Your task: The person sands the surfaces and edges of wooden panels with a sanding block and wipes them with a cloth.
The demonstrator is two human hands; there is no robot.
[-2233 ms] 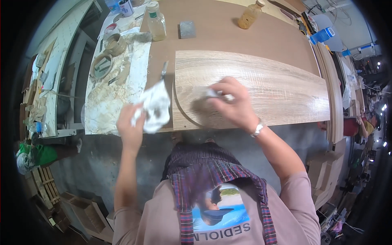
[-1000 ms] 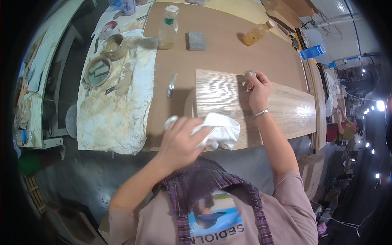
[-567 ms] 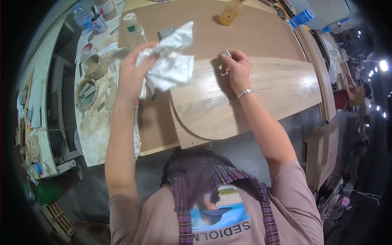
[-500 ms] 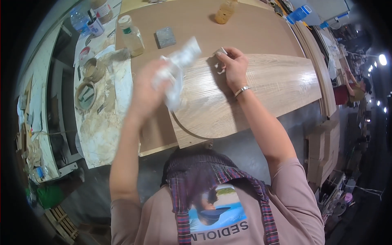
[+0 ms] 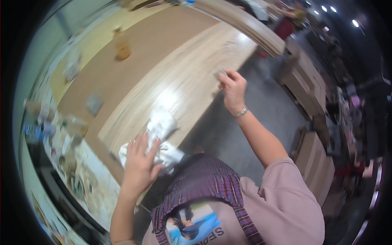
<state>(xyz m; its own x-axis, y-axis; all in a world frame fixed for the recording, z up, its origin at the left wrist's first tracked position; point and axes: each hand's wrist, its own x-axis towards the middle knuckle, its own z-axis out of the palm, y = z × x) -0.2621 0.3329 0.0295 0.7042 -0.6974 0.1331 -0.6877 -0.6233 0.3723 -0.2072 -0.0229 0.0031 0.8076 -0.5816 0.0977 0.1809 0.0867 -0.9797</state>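
My left hand (image 5: 139, 165) lies with fingers stretched out over a crumpled white cloth (image 5: 162, 123), which is bunched on the near left end of a light wood-grain panel (image 5: 179, 69). Part of the cloth is hidden under the palm and fingers. Raised by the panel's right edge, my right hand (image 5: 234, 93) pinches a small pale greyish piece (image 5: 221, 74) between thumb and fingers; its exact kind is too blurred to make out. The panel rests on a larger brown board (image 5: 100, 79) on the table.
A grey block (image 5: 94, 105) and a bottle of amber liquid (image 5: 121, 44) stand on the brown board. Jars and bottles crowd the stained left side, including an open jar (image 5: 68, 164). Stacked long boards (image 5: 241, 26) lie at the far right; another person (image 5: 290, 18) is beyond.
The view has turned, so the panel now slants up to the right. My left hand has brought the cloth down onto the panel's near end and its fingers have spread. My right hand keeps its pinch.
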